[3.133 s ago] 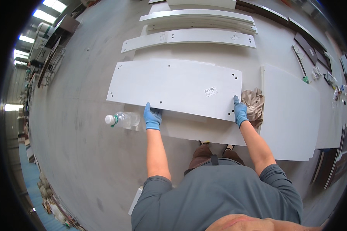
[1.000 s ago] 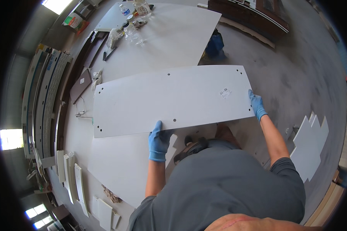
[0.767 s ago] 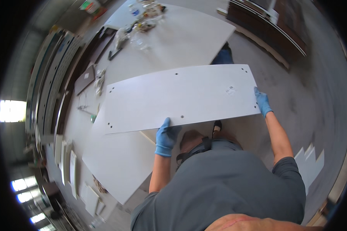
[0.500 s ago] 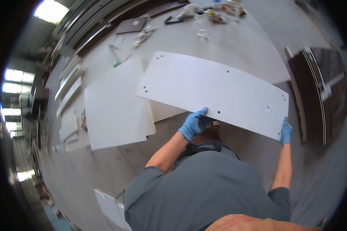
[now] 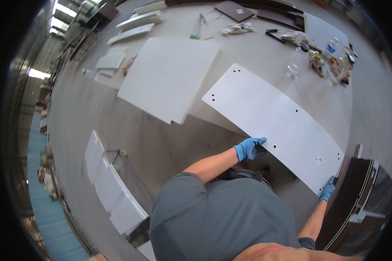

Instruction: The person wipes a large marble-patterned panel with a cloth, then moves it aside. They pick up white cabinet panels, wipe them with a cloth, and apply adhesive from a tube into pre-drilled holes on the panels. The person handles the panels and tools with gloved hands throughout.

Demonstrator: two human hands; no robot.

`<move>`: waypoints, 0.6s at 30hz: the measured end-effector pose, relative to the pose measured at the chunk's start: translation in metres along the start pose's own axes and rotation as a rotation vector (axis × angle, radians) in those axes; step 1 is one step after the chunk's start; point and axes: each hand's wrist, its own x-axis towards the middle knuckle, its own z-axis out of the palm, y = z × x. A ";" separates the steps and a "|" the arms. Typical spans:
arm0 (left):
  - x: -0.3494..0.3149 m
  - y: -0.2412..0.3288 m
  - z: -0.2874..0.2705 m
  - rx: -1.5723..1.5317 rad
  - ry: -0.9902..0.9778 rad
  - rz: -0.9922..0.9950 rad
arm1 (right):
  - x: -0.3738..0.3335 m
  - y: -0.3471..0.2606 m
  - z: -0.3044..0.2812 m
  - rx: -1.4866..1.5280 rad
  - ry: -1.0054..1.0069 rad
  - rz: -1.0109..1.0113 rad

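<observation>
Board point(image 5: 276, 126) in white, with a bowed far edge and small dark holes, slants in front of the person, its left end over the pale worktop point(image 5: 252, 52) (whether it touches, I cannot tell). The left hand point(image 5: 250, 148), gloved in blue, is closed around the near long edge, thumb on top and fingers mostly hidden beneath. The right hand point(image 5: 327, 189), gloved alike, grips the right end at the near corner, its thumb above; its other fingers are largely out of sight. A small printed label point(image 5: 318, 161) sits near that end. Left of the board, a wide white panel point(image 5: 167, 78) lies on the worktop. Beyond are a clear bottle point(image 5: 295, 62) and a dark brown plate point(image 5: 234, 10).
</observation>
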 end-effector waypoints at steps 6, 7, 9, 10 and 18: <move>0.048 -0.085 0.005 -0.092 0.105 0.162 | 0.073 0.023 0.003 -0.006 -0.114 -0.055; 0.056 -0.095 0.009 -0.114 0.140 0.169 | 0.087 0.024 -0.001 -0.049 -0.102 -0.089; 0.066 -0.111 0.021 -0.105 0.160 0.221 | 0.108 0.023 -0.007 0.007 -0.176 -0.129; 0.069 -0.118 0.028 -0.101 0.188 0.236 | 0.117 0.022 -0.009 0.002 -0.211 -0.115; 0.046 -0.158 0.044 0.348 0.411 0.266 | 0.134 0.012 -0.023 -0.565 -0.235 -0.309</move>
